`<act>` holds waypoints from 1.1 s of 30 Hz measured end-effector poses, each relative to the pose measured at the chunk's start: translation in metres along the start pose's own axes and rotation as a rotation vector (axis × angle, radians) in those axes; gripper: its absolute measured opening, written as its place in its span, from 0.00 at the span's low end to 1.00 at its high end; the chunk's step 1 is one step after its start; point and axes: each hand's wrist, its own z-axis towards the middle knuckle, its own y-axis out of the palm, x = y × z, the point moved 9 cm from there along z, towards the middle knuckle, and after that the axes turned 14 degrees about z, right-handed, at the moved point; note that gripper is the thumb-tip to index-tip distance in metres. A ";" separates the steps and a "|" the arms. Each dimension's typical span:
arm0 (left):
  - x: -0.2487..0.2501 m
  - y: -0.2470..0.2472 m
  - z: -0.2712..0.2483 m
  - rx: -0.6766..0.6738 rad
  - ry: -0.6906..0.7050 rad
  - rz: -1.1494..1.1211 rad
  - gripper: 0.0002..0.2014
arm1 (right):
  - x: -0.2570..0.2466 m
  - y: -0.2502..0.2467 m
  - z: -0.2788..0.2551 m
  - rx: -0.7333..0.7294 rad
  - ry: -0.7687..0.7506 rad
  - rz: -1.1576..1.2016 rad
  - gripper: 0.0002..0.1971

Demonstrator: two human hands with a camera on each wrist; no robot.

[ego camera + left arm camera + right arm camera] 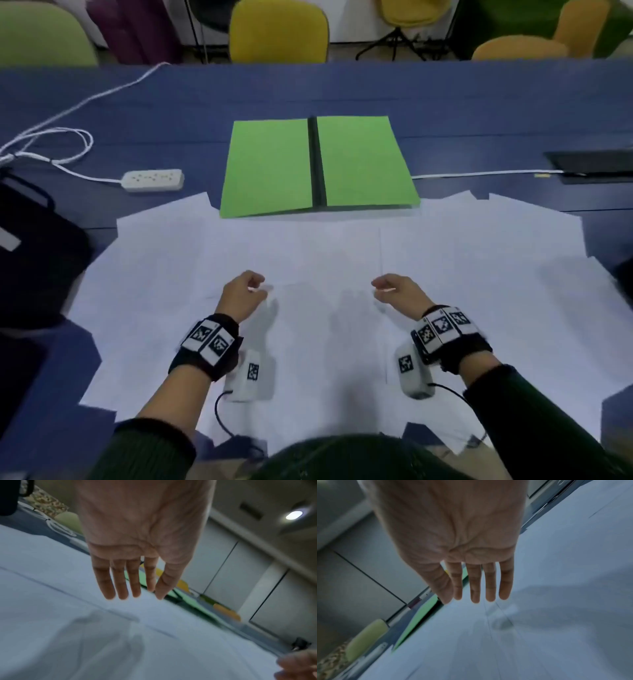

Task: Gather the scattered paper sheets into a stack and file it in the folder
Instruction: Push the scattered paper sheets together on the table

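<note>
Several white paper sheets (325,246) lie spread and overlapping across the blue table (171,102). Beyond them an open green folder (270,164) with a black spine lies flat, its near edge over the sheets. My left hand (255,287) and right hand (382,287) hover side by side just above the middle sheets, holding nothing. The left wrist view shows my left hand (137,593) with straight fingers over the paper (51,601) and the folder (188,599) ahead. In the right wrist view my right hand (471,596) is also stretched out above the paper (556,574).
A white power strip (153,180) and its looped cable (51,147) lie at the left. A black bag (30,246) stands at the left edge. A dark cable hatch (596,164) sits at the right. Chairs (279,31) line the far side.
</note>
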 end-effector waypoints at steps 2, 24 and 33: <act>-0.006 -0.001 0.011 0.004 -0.019 0.189 0.20 | 0.004 0.005 0.010 0.030 0.044 -0.092 0.19; 0.056 0.045 0.039 -0.012 0.532 1.153 0.19 | 0.008 0.023 0.034 0.195 0.118 -0.247 0.28; 0.056 0.108 -0.070 0.041 1.052 0.942 0.11 | 0.010 0.015 0.025 0.191 0.112 0.115 0.34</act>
